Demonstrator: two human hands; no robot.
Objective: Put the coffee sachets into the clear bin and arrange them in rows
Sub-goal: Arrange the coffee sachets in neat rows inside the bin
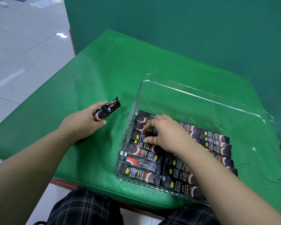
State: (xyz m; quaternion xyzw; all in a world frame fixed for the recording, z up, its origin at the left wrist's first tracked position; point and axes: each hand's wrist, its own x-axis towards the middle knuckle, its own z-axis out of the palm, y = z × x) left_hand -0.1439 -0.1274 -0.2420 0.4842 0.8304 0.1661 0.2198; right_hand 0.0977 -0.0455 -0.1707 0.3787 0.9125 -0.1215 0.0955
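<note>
coffee sachets (141, 161) lie flat in the clear bin (193, 93), packed side by side in rows that fill its near and left part; the right forearm crosses over them and hides how the middle rows meet, so i cannot count them. the right hand (164, 133) is down inside the bin, fingers bent onto the sachets of the left row; whether it pinches 1 or only presses on them i cannot tell. the left hand (86, 120) rests on the green tabletop (96, 70) just left of the bin, closed around a small bundle of sachets (107, 109) whose dark ends stick out past the fingers; how many it holds is unclear. the bin's far half and right side show bare clear floor. the bin sits near the tabletop's front edge, and open green surface stretches left and beyond it.
</note>
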